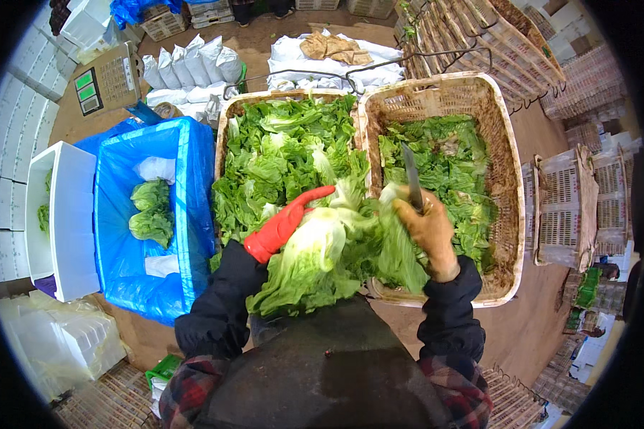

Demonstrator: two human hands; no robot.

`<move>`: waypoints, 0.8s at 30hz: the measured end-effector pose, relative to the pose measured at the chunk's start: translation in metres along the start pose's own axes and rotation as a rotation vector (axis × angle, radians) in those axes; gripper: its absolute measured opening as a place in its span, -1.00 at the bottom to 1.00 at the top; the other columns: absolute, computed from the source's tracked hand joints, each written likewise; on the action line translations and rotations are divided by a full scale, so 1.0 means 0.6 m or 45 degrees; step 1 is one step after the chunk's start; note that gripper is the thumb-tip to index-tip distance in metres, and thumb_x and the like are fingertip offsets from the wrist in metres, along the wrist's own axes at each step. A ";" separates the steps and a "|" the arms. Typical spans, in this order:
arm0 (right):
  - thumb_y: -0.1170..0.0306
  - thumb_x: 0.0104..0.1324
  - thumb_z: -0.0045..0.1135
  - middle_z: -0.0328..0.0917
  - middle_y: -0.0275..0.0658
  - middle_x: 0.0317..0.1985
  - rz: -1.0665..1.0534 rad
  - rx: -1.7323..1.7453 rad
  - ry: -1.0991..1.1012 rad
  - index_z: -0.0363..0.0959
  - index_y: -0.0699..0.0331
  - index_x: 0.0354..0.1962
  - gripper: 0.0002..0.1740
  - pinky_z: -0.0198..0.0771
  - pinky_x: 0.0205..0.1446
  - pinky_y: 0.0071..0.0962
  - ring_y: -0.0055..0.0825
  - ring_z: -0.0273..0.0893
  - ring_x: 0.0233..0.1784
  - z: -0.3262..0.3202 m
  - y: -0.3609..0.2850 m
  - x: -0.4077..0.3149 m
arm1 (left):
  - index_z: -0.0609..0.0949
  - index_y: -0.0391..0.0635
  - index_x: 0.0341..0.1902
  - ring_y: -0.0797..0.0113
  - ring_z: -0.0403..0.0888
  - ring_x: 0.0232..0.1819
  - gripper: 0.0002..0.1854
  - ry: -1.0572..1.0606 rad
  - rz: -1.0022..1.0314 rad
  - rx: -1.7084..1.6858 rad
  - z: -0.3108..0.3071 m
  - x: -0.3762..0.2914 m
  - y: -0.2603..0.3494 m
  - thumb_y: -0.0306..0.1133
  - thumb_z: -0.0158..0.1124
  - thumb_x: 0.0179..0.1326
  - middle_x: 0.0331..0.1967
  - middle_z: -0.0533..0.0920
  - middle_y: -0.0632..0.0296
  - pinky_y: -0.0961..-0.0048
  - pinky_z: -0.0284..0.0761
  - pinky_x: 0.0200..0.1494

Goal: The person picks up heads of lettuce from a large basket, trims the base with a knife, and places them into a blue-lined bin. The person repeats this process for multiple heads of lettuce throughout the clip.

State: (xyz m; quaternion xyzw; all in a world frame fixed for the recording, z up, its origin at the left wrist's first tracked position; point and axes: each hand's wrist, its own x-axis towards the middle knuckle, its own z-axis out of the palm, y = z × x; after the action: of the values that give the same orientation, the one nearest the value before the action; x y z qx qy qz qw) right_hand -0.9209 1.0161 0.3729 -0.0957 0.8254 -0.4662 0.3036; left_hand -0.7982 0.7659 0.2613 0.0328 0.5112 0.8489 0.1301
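My left hand [284,224], in a red rubber glove, holds a leafy lettuce head [317,244] from its left side, cut end up and leaves hanging toward me. In my right hand [428,231] is a knife [411,169] with its blade pointing up and away. Loose lettuce leaves [398,249], blurred, hang beside that hand's fingers; whether they are still joined to the head I cannot tell. Behind my left hand is a plastic crate heaped with lettuce [289,145]. Below the knife, a dirt-stained crate [507,161] holds more loose leaves [461,182], lower down.
On the left, a bin lined with blue plastic [115,214] contains two lettuce heads [151,214] and white packs. A white foam box [75,225] adjoins it. Wire hooks [354,78] reach across the crates' far edges. White sacks [193,61], a scale display [87,91] and stacked crates [563,209] stand around.
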 end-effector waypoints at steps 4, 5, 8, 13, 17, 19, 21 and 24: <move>0.12 0.12 0.40 0.30 -0.09 0.36 -0.559 -0.466 -0.082 0.34 0.05 0.29 -0.22 0.36 0.33 -0.31 -0.24 0.26 0.43 0.022 -0.009 0.002 | 0.07 -0.13 0.52 0.25 0.30 0.40 -0.18 0.001 -0.078 -0.186 0.038 -0.037 -0.059 0.04 0.12 0.38 0.43 0.25 0.00 0.25 0.25 0.40; 0.07 0.13 0.38 0.31 -0.10 0.35 -0.558 -0.392 -0.364 0.33 0.05 0.30 -0.21 0.33 0.34 -0.32 -0.26 0.29 0.41 0.036 -0.002 -0.003 | 0.07 -0.05 0.53 0.24 0.29 0.40 -0.15 0.064 -0.140 -0.347 0.052 -0.052 -0.072 0.18 0.03 0.36 0.42 0.27 0.04 0.25 0.26 0.39; 0.09 0.17 0.37 0.55 -0.16 0.08 -0.377 -0.210 -0.821 0.45 0.13 0.18 -0.35 0.37 0.17 -0.37 -0.30 0.50 0.10 0.063 0.025 -0.010 | 0.02 0.03 0.55 0.22 0.27 0.41 -0.08 0.021 -0.146 -0.671 0.067 -0.073 -0.094 0.35 -0.07 0.32 0.43 0.27 0.06 0.25 0.24 0.39; 0.13 0.15 0.37 0.55 -0.13 0.06 -0.683 -0.882 -0.149 0.46 0.16 0.13 -0.39 0.54 -0.11 -0.34 -0.24 0.62 -0.16 0.044 0.051 0.023 | 0.26 -0.11 0.41 0.26 0.28 0.39 -0.36 0.197 0.065 -0.080 0.053 -0.102 -0.091 -0.08 0.15 0.38 0.36 0.33 0.13 0.27 0.20 0.40; 0.07 0.10 0.43 0.33 -0.10 0.32 -0.454 -0.650 -0.188 0.21 0.12 0.33 -0.10 0.33 0.35 -0.22 -0.19 0.33 0.35 0.127 0.068 -0.001 | 0.07 -0.07 0.53 0.22 0.21 0.45 -0.04 0.299 -0.146 -0.606 0.064 -0.182 -0.065 0.37 -0.07 0.27 0.46 0.23 0.12 0.20 0.19 0.43; 0.10 0.10 0.46 0.36 -0.05 0.21 0.116 -0.104 -0.716 0.07 0.28 0.39 0.04 0.17 0.39 -0.24 -0.25 0.24 0.35 0.238 0.080 -0.032 | 0.01 -0.01 0.55 0.22 0.18 0.46 -0.07 0.457 -0.156 -0.722 0.078 -0.239 -0.047 0.28 0.02 0.29 0.49 0.17 0.16 0.19 0.18 0.43; 0.15 0.18 0.38 0.30 -0.10 0.19 -0.055 0.167 -0.616 -0.03 0.33 0.39 0.00 0.22 0.32 -0.29 -0.33 0.26 0.26 0.333 0.083 -0.041 | -0.05 0.06 0.57 0.23 0.16 0.48 -0.08 0.639 -0.107 -0.795 0.083 -0.281 -0.032 0.18 0.11 0.32 0.52 0.11 0.20 0.18 0.18 0.44; 0.13 0.18 0.40 0.28 -0.14 0.21 -0.171 0.539 -0.892 -0.03 0.32 0.38 0.00 0.27 0.27 -0.32 -0.39 0.26 0.25 0.434 0.047 0.016 | -0.06 0.07 0.57 0.24 0.14 0.48 -0.05 0.944 0.108 -0.619 0.040 -0.334 -0.007 -0.10 0.30 0.27 0.51 0.12 0.23 0.22 0.19 0.42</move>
State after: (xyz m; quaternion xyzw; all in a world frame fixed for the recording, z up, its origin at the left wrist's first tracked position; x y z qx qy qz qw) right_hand -0.7709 0.8418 0.2466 -0.2376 0.5501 -0.5836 0.5480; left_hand -0.5996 0.7376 0.2846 -0.2843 0.3069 0.9035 -0.0930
